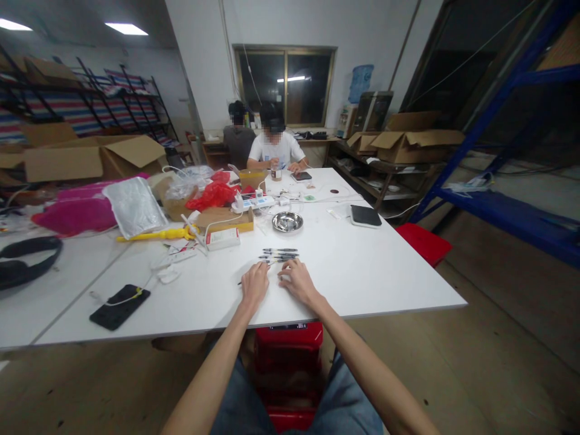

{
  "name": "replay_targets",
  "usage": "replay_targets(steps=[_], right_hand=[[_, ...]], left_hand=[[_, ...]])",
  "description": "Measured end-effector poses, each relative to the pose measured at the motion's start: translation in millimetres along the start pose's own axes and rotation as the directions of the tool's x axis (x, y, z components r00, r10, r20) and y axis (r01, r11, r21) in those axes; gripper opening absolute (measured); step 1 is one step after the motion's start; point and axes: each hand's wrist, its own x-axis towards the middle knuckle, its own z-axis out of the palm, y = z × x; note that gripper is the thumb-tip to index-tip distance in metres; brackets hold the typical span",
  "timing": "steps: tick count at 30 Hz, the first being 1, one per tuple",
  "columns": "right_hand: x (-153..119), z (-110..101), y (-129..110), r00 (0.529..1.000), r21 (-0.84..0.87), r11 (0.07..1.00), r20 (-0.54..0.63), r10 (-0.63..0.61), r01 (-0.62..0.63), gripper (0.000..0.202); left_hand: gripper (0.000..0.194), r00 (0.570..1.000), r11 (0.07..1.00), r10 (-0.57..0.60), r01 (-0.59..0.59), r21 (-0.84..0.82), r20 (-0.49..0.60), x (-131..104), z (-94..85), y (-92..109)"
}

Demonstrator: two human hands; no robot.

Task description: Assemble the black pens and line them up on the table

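The left hand (255,283) pinches a dark pen (240,283), which slants through the grip with one end poking out on its left, while the right hand (296,279) is curled just to the right, whether closed on anything I cannot tell. Just beyond the fingertips, a group of pens (280,250) lies crosswise on the white table (362,272), and farther off sits a shiny metal dish (287,222).

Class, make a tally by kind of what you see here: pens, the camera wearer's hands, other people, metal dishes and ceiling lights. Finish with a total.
Pens: at least 3 (too bunched to count exactly)
Wearer's hands: 2 (left hand, right hand)
Other people: 2
Metal dishes: 1
Ceiling lights: 2
Total: at least 10
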Motion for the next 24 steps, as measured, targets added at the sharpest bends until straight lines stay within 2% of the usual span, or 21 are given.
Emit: replay_targets(steps=[5, 10, 12, 17, 20, 24], right_hand=[[-1, 2, -4, 1.000, -0.053, 0.998, 0.019, 0.021, -0.020, 0.008], [4, -2, -6, 0.999, -0.104, 0.994, 0.043, -0.021, 0.025, 0.006], [4, -4, -4, 1.000, -0.088, 0.996, 0.003, -0.017, 0.017, 0.007], [5, -4, 7, 0.978, 0.216, 0.972, -0.168, 0.127, -0.089, 0.009], [5, -2, 12, 0.975, 0.352, 0.934, -0.178, 0.133, -0.063, 0.009], [3, -3, 13, 0.973, 0.421, 0.905, -0.174, 0.153, -0.067, 0.009]], left_hand=[[0.023, 0.998, 0.997, -0.068, 0.068, -0.025, 0.000, 1, 1.1, -4], [0.021, 1.000, 0.998, 0.006, -0.005, -0.061, 0.016, 0, 1.1, -4], [0.021, 0.998, 0.997, 0.053, -0.051, -0.058, 0.032, 0, 1.1, -4], [0.020, 0.982, 0.983, 0.176, -0.173, -0.058, 0.060, 1, 2.9, -4], [0.020, 0.975, 0.973, 0.215, -0.207, -0.103, 0.063, 2, 4.6, -4], [0.020, 0.963, 0.954, 0.259, -0.242, -0.175, 0.078, 1, 6.8, -4]])
